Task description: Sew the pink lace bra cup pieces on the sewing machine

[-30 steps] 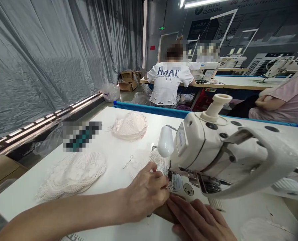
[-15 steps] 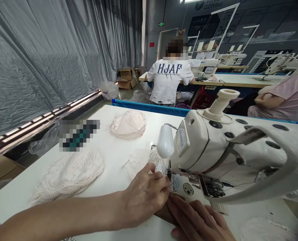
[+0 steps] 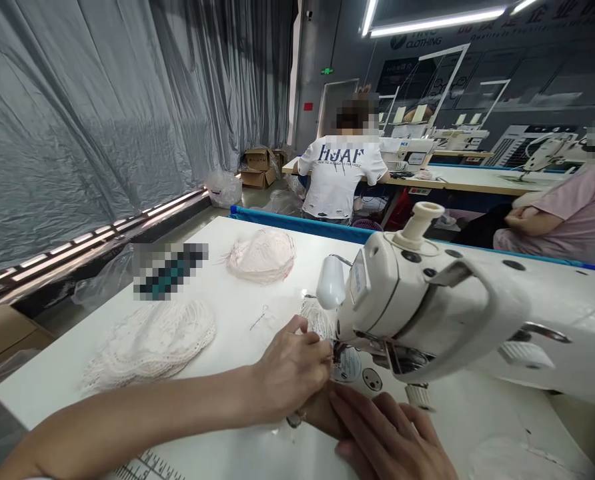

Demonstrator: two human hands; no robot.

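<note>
My left hand [image 3: 295, 365] is closed beside the needle area of a white sewing machine [image 3: 402, 300], its fingers curled in a pinch on white lace fabric [image 3: 318, 316]. The lace runs under the machine head; where the fingertips meet it is partly hidden. My right hand [image 3: 390, 430] lies palm down just in front of the needle area, fingers stretched out and close to the left hand. A brownish shape between the hands is too shaded to make out. Pale sheer fabric with a loose thread lies left of the lace.
A pile of white lace pieces [image 3: 152, 340] lies on the left of the table, a pinkish lace pile [image 3: 262, 257] farther back. Ruler markings [image 3: 150, 467] show at the front edge. Two other people sit beyond the blue table edge [image 3: 302, 225]. Cardboard boxes [image 3: 258, 167] stand behind.
The camera view has tilted up and shifted slightly, showing more ceiling lights and ruler markings. Both hands keep nearly the same place at the machine, the left still pinching the lace.
</note>
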